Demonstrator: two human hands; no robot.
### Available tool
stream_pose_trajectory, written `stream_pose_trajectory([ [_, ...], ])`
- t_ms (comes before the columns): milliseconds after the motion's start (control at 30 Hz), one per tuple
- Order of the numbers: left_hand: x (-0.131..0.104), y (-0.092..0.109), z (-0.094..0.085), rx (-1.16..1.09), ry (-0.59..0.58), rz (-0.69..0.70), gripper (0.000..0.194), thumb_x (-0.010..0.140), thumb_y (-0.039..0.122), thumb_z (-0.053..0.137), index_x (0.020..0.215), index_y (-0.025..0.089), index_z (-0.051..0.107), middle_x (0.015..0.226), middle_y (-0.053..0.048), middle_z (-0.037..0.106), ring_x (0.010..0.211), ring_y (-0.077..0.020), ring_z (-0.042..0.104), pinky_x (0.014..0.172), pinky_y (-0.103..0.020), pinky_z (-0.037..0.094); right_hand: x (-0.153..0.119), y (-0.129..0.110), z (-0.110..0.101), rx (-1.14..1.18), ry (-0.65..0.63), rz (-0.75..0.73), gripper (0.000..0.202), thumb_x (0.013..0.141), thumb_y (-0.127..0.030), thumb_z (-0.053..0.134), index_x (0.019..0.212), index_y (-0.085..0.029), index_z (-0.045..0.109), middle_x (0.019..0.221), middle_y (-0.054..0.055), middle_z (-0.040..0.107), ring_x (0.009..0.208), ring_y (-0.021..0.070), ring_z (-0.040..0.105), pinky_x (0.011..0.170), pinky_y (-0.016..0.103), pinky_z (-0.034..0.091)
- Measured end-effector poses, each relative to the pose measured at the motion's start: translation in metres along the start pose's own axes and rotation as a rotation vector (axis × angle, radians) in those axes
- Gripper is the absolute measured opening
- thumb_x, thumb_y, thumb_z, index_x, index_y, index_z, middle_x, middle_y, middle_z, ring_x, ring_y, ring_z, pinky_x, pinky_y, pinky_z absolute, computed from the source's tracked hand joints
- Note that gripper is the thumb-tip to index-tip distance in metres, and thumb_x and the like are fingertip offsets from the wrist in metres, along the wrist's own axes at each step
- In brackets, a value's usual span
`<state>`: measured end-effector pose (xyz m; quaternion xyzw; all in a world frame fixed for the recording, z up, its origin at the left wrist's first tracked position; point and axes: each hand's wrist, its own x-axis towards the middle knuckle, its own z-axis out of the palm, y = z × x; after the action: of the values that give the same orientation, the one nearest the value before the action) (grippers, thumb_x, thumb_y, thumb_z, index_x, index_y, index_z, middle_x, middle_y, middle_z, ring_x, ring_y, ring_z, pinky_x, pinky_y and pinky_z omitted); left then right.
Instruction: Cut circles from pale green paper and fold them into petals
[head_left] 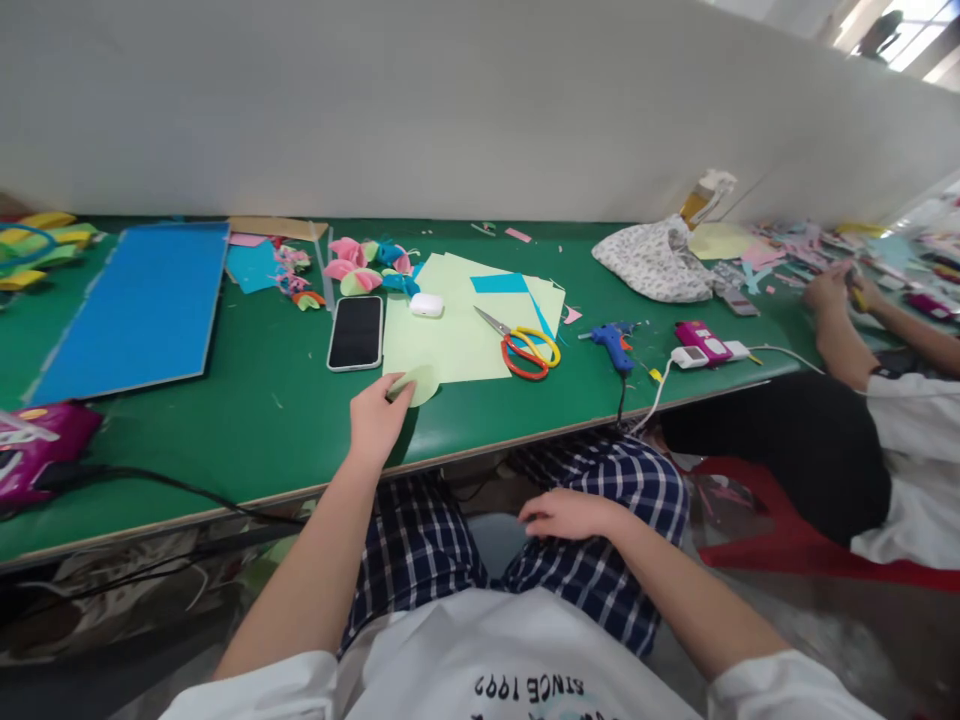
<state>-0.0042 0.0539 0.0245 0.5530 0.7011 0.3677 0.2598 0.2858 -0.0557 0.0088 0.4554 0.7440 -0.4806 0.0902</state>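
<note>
My left hand [376, 418] is at the table's front half, its thumb and fingers closed on a rounded piece of light green paper [426, 386]. That piece overlaps the lower left corner of larger light green sheets [442, 340] lying flat. My right hand [566, 514] rests over my right thigh, fingers loosely stretched out, holding nothing. Scissors [525, 348] with red and yellow handles lie on the sheets beside blue paper strips [499, 284]. A white earbud case [427, 305] sits on the sheets' left part. Left of them lies a phone [356, 334], screen up.
Paper flowers [352, 265] stand behind the phone. A blue board [142, 310] lies to the left. Rightward are a blue glue gun [613, 345], a power strip [705, 345] and a patterned cloth bag [652, 260]. A co-worker's hand [829, 287] is at far right.
</note>
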Motion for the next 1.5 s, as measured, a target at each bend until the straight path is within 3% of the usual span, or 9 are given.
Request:
stream_pose_trajectory([
  [167,0.003,0.011,-0.001,-0.166,-0.064,0.004,0.062,0.074,0.036,0.067,0.134,0.02,0.057,0.077,0.0,0.067,0.061,-0.0164,0.053,0.066,-0.029,0.046,-0.011,-0.024,-0.042,0.168,0.093,-0.157,0.027,0.093,-0.026,0.056,0.113,-0.022,0.074,0.081,0.001,0.079,0.076,0.0167,0.073,0.072,0.025,0.054],
  [300,0.016,0.039,-0.003,-0.328,-0.218,0.055,0.078,0.077,0.038,0.068,0.148,0.02,0.04,0.085,-0.002,0.069,0.068,-0.0159,0.059,0.067,-0.029,0.05,0.008,-0.036,-0.086,0.474,0.723,-0.198,0.026,0.091,-0.036,0.057,0.104,-0.02,0.072,0.085,0.005,0.075,0.085,0.0211,0.069,0.084,0.034,0.053],
  [367,0.025,0.055,-0.003,-0.381,-0.3,0.076,0.082,0.077,0.036,0.07,0.151,0.021,0.036,0.087,-0.003,0.069,0.071,-0.0164,0.062,0.068,-0.029,0.052,0.027,-0.042,-0.108,0.578,0.909,-0.21,0.03,0.088,-0.043,0.058,0.104,-0.02,0.069,0.095,0.008,0.074,0.092,0.0223,0.068,0.087,0.037,0.052],
  [500,0.04,0.077,-0.001,-0.457,-0.588,0.062,0.093,0.075,0.031,0.075,0.155,0.025,0.028,0.077,0.001,0.066,0.067,-0.0151,0.06,0.066,-0.028,0.051,0.068,-0.057,-0.139,0.702,0.898,-0.243,0.037,0.077,-0.049,0.069,0.101,-0.02,0.07,0.09,0.005,0.071,0.08,0.0189,0.065,0.068,0.03,0.053],
  [633,0.053,0.082,0.004,-0.421,-0.767,0.1,0.092,0.077,0.029,0.075,0.156,0.029,0.028,0.061,0.009,0.049,0.054,-0.0093,0.046,0.052,-0.02,0.039,0.089,-0.065,-0.152,0.798,0.808,-0.243,0.031,0.07,-0.048,0.075,0.065,-0.019,0.066,0.057,-0.004,0.057,0.052,0.0106,0.051,0.051,0.024,0.046],
  [733,0.059,0.078,0.01,-0.46,-0.686,0.099,0.089,0.077,0.029,0.076,0.154,0.029,0.033,0.055,0.012,0.034,0.048,-0.0073,0.035,0.048,-0.019,0.029,0.094,-0.062,-0.156,0.872,0.8,-0.223,0.034,0.07,-0.048,0.076,0.06,-0.019,0.062,0.052,-0.005,0.054,0.048,0.0089,0.048,0.049,0.023,0.043],
  [1000,0.056,0.07,0.016,-0.696,-0.312,-0.008,0.075,0.073,0.028,0.078,0.142,0.02,0.05,0.05,0.014,0.032,0.046,-0.006,0.036,0.05,-0.018,0.034,0.112,-0.065,-0.149,0.949,0.846,-0.209,0.032,0.067,-0.048,0.078,0.062,-0.019,0.066,0.051,-0.003,0.059,0.046,0.0099,0.051,0.048,0.024,0.045],
  [1233,0.058,0.065,0.02,-0.764,-0.318,-0.02,0.091,0.069,0.025,0.082,0.149,0.022,0.038,0.063,0.007,0.062,0.054,-0.0088,0.057,0.055,-0.019,0.046,0.125,-0.066,-0.135,0.922,0.942,-0.226,0.03,0.073,-0.049,0.07,0.067,-0.019,0.068,0.057,-0.001,0.063,0.053,0.0123,0.056,0.052,0.025,0.05],
  [1500,0.058,0.061,0.023,-0.71,-0.213,0.013,0.087,0.068,0.025,0.083,0.146,0.023,0.045,0.07,0.005,0.067,0.057,-0.01,0.06,0.056,-0.02,0.049,0.124,-0.063,-0.122,0.644,0.836,-0.204,0.035,0.079,-0.05,0.063,0.067,-0.019,0.071,0.067,0.006,0.073,0.059,0.0181,0.065,0.054,0.029,0.055],
])
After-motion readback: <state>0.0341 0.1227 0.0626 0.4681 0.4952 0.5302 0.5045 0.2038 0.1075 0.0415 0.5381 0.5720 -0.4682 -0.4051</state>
